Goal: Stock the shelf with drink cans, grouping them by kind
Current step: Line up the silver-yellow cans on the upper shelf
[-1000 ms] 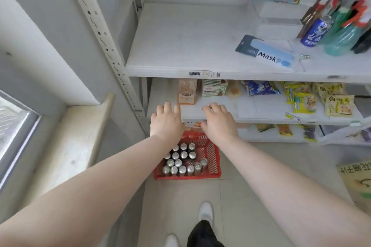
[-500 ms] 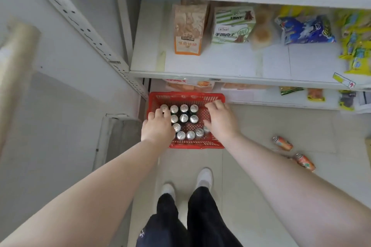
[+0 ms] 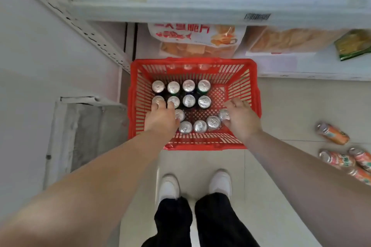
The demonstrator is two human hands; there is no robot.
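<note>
A red basket [image 3: 255, 90] stands on the pale floor [image 3: 291, 106] in the middle of the frame, hard against the foot of the shelf [image 3: 200, 9] that runs across the top. The drink cans [image 3: 188, 100] stand upright inside it, silver tops up: two rows of four toward the far left corner and a loose curve of more along the near side. The left grip [image 3: 160, 119], a bare hand, reaches in at the left, released, its fingertips resting on the tops of the two left cans of the second row. The right grip [image 3: 242, 120] reaches in at the right, fingers spread toward the basket's right wall, thumb side against the last can of the curve [image 3: 223, 114]; I cannot tell whether it grasps that can. Four orange cans [image 3: 332, 134] lie on their sides on the floor at the right edge. Snack bags [image 3: 197, 40] sit under the shelf just beyond the basket. White shoes [image 3: 168, 187] and black trousers [image 3: 172, 220] show at the bottom.
</note>
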